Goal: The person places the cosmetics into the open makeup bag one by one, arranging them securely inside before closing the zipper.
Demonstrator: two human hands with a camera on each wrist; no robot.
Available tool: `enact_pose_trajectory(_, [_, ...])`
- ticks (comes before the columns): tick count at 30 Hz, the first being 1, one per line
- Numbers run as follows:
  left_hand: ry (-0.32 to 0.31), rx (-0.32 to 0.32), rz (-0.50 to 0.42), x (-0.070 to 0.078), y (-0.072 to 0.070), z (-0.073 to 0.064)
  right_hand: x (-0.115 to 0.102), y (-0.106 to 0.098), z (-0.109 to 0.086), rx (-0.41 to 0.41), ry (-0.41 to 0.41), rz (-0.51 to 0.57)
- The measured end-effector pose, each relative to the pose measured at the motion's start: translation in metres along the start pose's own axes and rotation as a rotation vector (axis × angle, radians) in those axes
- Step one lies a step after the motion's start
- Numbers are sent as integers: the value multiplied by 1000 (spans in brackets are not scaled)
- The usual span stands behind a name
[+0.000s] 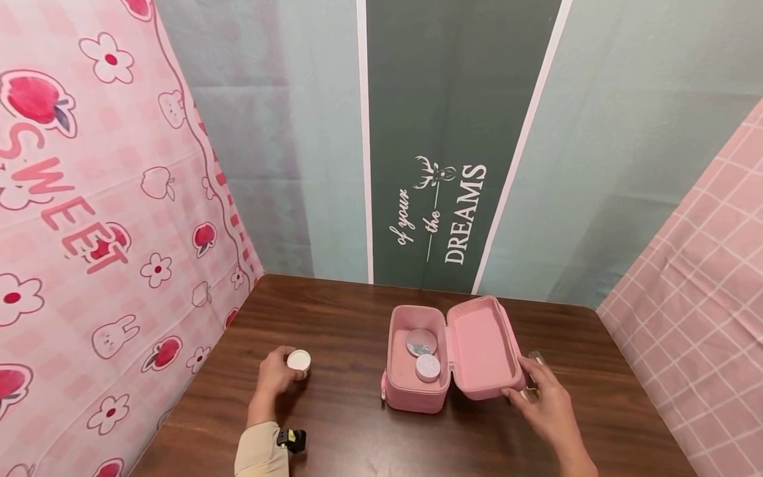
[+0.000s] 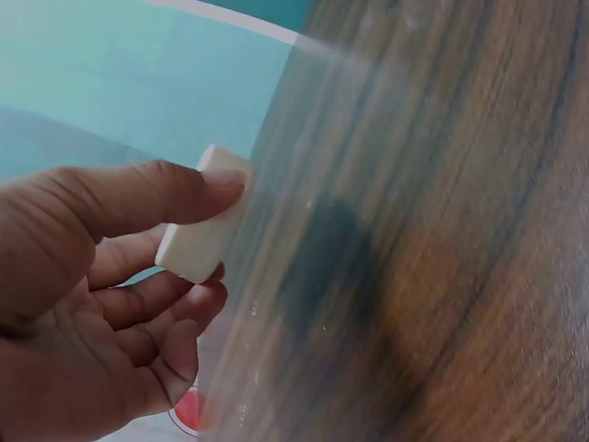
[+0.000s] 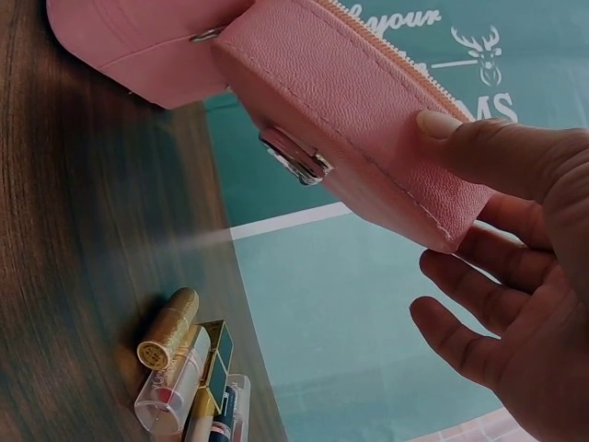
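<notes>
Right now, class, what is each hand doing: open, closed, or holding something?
Left hand: holding a small round white item, pinched between thumb and fingers.
Right hand: holding the lid of the pink case between thumb and fingers.

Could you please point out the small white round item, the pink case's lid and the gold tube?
Small white round item (image 1: 299, 360), head view: its top face.
Pink case's lid (image 1: 484, 346), head view: its inner face.
Gold tube (image 3: 172, 324), right wrist view: its side.

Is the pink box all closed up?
No, the pink box is open: its lid is swung out to the side, with the right hand holding its edge.
</notes>
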State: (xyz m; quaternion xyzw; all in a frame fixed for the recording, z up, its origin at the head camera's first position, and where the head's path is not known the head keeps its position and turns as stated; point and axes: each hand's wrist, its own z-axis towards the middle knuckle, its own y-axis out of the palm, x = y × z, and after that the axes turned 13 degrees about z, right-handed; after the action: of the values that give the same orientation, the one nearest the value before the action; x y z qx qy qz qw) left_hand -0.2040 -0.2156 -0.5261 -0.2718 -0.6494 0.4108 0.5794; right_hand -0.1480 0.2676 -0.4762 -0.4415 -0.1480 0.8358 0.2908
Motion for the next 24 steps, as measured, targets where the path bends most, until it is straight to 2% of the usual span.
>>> enact_pose_trajectory(24, [50,-76,-61,45,-14,-7,2,0,0,-7,24,-45])
